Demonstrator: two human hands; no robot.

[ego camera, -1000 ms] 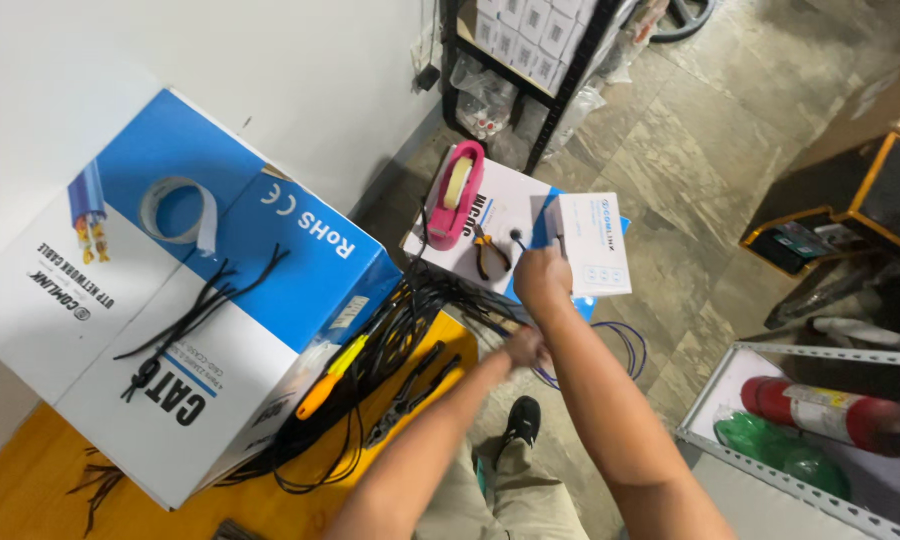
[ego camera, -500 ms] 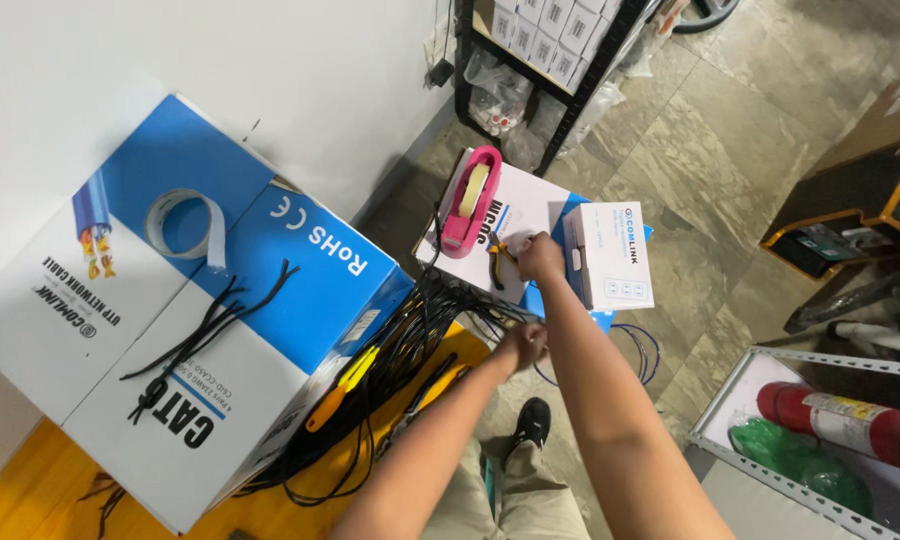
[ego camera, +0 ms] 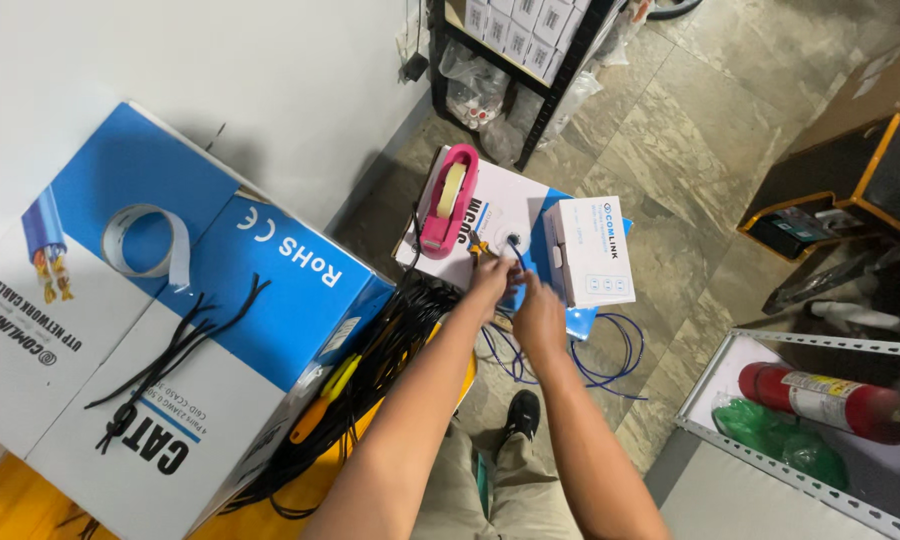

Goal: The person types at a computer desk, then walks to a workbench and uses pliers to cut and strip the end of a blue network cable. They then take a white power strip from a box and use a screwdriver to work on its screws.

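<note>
both hands meet over the white-and-blue carton [ego camera: 500,215], the left hand [ego camera: 492,278] pinching the blue cable [ego camera: 518,256] where it leaves the carton's hole, the right hand [ego camera: 538,318] just nearer, fingers curled on the strand running toward the floor loops.

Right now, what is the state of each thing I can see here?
Left hand: pinching the blue cable.
Right hand: closed on the same cable, lower down.
Blue cable: coming out of the white box, looped on the floor.
White box: lying flat, closed.
Tape dispenser: resting on the white box.
Small box: closed.
Big carton: closed, black ties on top.
</note>
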